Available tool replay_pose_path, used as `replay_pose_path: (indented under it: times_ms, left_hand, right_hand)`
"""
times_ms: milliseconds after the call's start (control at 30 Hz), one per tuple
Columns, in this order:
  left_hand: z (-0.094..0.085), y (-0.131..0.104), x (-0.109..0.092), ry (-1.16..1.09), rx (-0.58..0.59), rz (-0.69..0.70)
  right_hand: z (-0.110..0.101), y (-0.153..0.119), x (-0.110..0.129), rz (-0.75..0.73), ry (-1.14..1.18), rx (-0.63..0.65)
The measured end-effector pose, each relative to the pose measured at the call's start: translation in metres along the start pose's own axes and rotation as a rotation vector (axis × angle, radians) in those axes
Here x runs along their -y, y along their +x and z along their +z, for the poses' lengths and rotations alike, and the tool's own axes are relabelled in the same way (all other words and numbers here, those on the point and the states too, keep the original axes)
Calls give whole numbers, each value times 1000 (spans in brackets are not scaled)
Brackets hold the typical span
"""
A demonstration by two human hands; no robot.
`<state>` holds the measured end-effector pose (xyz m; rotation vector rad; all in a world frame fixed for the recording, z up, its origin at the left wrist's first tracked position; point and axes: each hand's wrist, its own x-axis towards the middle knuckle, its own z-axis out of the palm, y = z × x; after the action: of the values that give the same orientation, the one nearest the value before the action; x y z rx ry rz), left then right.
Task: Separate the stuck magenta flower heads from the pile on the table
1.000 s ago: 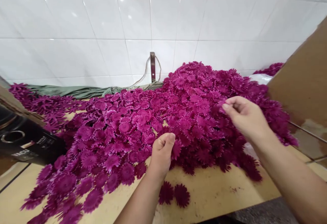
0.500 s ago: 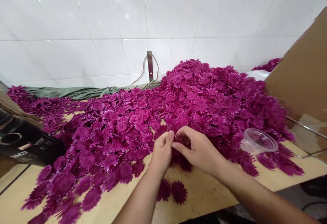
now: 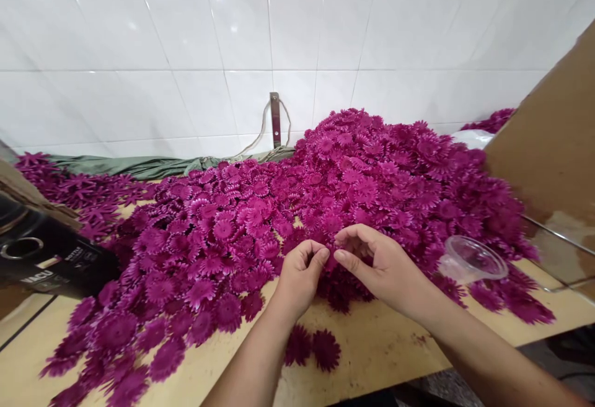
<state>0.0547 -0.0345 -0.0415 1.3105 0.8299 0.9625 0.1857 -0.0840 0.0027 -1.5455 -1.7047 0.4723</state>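
Note:
My left hand (image 3: 301,277) is at the front edge of a heap of magenta artificial flower heads (image 3: 362,190). Its thumb and forefinger press together in a pinch; whatever sits between the tips is too small to make out. Just to the right, my right hand (image 3: 379,264) has its fingers curved and the thumb held apart from them, with nothing visible in between. The fingertips of the two hands are close but separate. Below them, two loose flower heads (image 3: 326,350) lie on the pale tabletop (image 3: 362,357).
A clear plastic cup (image 3: 474,258) lies tilted among petals on the right, near a cardboard sheet (image 3: 548,134). At left is a black cylindrical container (image 3: 56,258). Green cloth (image 3: 139,166) runs along the white tiled wall (image 3: 195,35), below a metal bracket (image 3: 276,122) with string.
My right hand has drawn slightly right, and its thumb and fingers have parted. My left hand has shifted a little right, still pinched. The view has moved slightly.

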Motion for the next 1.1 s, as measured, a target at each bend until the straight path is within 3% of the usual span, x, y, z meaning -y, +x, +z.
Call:
replay_pose_path:
  times_ms: [233,367,433,533,567,633,700,800,900,967,1100]
  left_hand:
    - [0,2,3,97,22,38]
    - [1,1,4,110,56,54]
    - [2,0,3,106,50,67]
    - [2,-3,3,103,13,81]
    - [3,-4,3,124,-7,95]
    - [4,-5,4,211,-40,168]
    - [6,-7,5,337,-64,290]
    - [8,-10,6,467,-63,433]
    - [7,-12,7,511,-29,465]
    - [5,-13,8,550,-10,469]
    - [3,-12,9,618,-9,475]
  right_hand:
    - [12,2,4,57,125,179]
    - [8,4,7,-13,73,151]
    - [-7,9,0,6,-31,3]
    - [-47,26,-25,150,-157,-414]
    - [-61,32,-34,216,-202,-487]
    - [-84,44,-47,249,-417,-561]
    - [-91,53,-47,149,-646,-567]
    - [-69,67,-26,-110,-762,-482]
    - [-20,91,-2,-269,-698,-159]
    - [14,112,5,-272,-801,237]
    - [61,146,-6,-239,-894,406]
